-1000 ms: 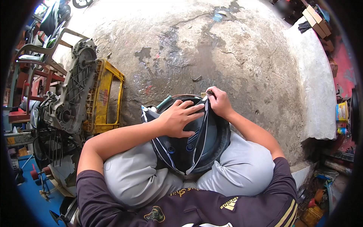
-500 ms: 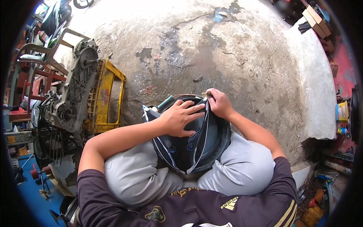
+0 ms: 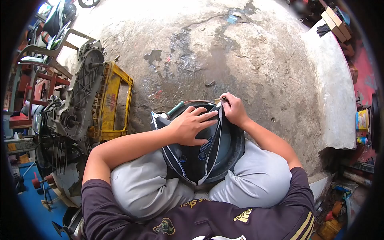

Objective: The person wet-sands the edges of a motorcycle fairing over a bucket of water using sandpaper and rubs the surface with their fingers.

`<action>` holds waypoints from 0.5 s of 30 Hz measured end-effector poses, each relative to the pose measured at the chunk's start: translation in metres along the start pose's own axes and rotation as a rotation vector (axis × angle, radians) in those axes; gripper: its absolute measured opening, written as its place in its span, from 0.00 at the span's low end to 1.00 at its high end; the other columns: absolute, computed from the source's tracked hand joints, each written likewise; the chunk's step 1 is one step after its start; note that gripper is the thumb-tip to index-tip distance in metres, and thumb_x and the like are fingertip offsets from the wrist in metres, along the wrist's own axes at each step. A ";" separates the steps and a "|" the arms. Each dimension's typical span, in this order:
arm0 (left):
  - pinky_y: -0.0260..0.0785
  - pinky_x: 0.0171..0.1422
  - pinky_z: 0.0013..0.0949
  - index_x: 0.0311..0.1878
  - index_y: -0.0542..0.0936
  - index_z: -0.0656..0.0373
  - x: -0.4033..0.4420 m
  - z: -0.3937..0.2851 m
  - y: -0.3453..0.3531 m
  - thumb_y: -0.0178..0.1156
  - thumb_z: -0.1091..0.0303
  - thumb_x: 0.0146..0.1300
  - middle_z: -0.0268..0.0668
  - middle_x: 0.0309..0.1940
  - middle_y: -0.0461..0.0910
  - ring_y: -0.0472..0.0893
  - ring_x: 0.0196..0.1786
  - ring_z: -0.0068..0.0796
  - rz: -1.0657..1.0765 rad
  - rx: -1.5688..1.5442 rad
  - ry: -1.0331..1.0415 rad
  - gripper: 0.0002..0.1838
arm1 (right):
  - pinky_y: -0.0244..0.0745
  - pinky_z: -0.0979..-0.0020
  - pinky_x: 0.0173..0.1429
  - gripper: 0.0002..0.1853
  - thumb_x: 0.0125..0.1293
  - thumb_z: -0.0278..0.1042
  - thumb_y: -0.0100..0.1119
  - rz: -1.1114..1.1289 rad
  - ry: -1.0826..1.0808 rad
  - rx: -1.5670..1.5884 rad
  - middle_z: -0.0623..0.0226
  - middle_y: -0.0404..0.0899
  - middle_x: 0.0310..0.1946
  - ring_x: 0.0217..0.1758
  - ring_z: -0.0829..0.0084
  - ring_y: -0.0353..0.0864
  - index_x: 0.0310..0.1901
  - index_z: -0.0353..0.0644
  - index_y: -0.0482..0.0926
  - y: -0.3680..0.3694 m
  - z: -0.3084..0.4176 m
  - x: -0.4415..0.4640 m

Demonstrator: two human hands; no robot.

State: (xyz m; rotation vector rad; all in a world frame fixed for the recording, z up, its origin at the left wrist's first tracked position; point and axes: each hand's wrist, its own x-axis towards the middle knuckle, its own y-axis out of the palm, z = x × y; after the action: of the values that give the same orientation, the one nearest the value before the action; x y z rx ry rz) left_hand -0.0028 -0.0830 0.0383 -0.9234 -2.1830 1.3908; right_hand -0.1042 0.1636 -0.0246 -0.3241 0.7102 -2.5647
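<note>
A dark panel with white edges and blue markings [image 3: 191, 160] lies across a round black basin [image 3: 236, 156] between the knees. My left hand [image 3: 191, 127] rests on the upper part of the panel with its fingers spread. My right hand [image 3: 233, 108] is closed at the panel's upper right tip, fingers curled round a small item too hidden to name. A green stick-like object [image 3: 176, 108] and small white pieces lie at the basin's upper left rim.
At left stand a yellow crate [image 3: 116, 104], a grey metal engine casing [image 3: 82, 92] and a chair [image 3: 52, 52]. A concrete ledge [image 3: 332, 92] runs along the right, with cardboard boxes [image 3: 335, 25] at its far end. Wet concrete floor [image 3: 256, 60] lies ahead.
The hands and the panel have shifted very slightly to the right in view. Their grip and pose look the same.
</note>
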 end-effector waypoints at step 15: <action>0.62 0.82 0.54 0.80 0.75 0.48 0.001 0.000 -0.001 0.73 0.44 0.61 0.37 0.86 0.65 0.70 0.79 0.48 -0.009 0.007 0.001 0.45 | 0.81 0.53 0.50 0.08 0.71 0.22 0.58 -0.024 -0.183 -0.118 0.45 0.84 0.40 0.44 0.43 0.86 0.49 0.35 0.81 0.001 -0.005 -0.001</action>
State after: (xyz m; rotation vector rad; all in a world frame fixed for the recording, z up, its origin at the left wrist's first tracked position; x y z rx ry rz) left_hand -0.0032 -0.0826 0.0389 -0.9109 -2.1776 1.3925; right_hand -0.1047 0.1652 -0.0297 -0.6011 0.7933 -2.4804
